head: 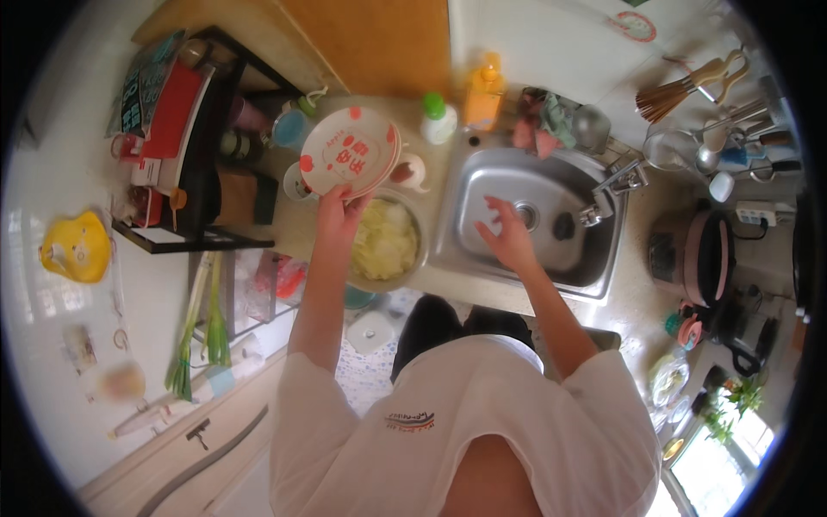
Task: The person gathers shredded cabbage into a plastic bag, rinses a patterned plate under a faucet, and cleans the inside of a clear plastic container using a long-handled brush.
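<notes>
My left hand (341, 210) grips the near rim of a white plate with red printed designs (342, 155); further rims show beneath it, so it looks like a small stack. Just below that hand is a round basin (423, 239) filled with pale, leafy cut vegetables (386, 240), probably cabbage. Over the stainless steel sink (465, 194), my right hand (507, 234) is empty, fingers spread. A drain (528, 216) and a dark round stopper (564, 226) lie at the sink's bottom. The faucet (607, 194) stands at the right rim.
Behind the sink are an orange pump bottle (484, 97), a green-capped white bottle (439, 119) and several cloths (543, 126). A white cup (410, 171) stands beside the plates. A black shelf rack (194, 239) stands left, a rice cooker (685, 258) right. Utensils (717, 145) hang on the wall.
</notes>
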A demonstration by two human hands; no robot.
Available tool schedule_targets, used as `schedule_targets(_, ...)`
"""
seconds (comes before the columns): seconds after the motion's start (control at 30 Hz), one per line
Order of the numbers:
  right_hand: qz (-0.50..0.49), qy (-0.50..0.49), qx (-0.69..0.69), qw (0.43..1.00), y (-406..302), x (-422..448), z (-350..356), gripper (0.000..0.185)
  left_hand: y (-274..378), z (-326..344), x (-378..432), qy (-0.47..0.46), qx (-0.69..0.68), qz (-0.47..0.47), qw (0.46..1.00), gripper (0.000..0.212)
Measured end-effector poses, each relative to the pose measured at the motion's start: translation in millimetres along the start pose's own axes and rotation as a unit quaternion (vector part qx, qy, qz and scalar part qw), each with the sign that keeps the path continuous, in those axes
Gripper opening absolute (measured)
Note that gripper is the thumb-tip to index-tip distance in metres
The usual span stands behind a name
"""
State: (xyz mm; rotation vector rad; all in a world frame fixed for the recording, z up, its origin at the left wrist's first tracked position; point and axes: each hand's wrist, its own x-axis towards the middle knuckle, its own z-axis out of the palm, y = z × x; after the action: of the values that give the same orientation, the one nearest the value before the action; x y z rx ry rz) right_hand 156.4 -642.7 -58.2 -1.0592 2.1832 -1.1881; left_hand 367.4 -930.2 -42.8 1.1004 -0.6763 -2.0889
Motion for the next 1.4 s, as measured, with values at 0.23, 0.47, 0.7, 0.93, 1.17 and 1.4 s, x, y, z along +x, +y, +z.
schedule_targets(0.23,-0.097,-0.006,-0.141,0.985,-56,88,79,0.067,-3,-13,103,-0.03,-0.042,-0.096,0.994,0.053)
schedule_targets(0.47,-0.058,-0.055,-0.205,0.976,-67,112,116,0.075,-22,-16,159,-0.022,-0.002,-0.134,0.991,0.041)
schedule_targets(0.7,-0.035,-0.062,-0.258,0.964,-52,119,137,0.079,-39,-14,179,-0.004,0.02,-0.148,0.989,0.044)
schedule_targets(0.93,-0.044,-0.006,-0.313,0.949,-53,128,156,0.076,-46,-36,203,-0.064,0.038,-0.134,0.988,0.046)
schedule_targets(1.17,-0.016,-0.032,-0.264,0.964,-53,133,158,0.071,-58,-46,213,0.012,0.101,-0.161,0.982,0.049)
schedule_targets(1.4,-0.018,-0.002,-0.202,0.979,-39,128,153,0.074,-67,-30,200,0.098,0.203,-0.126,0.966,0.044)
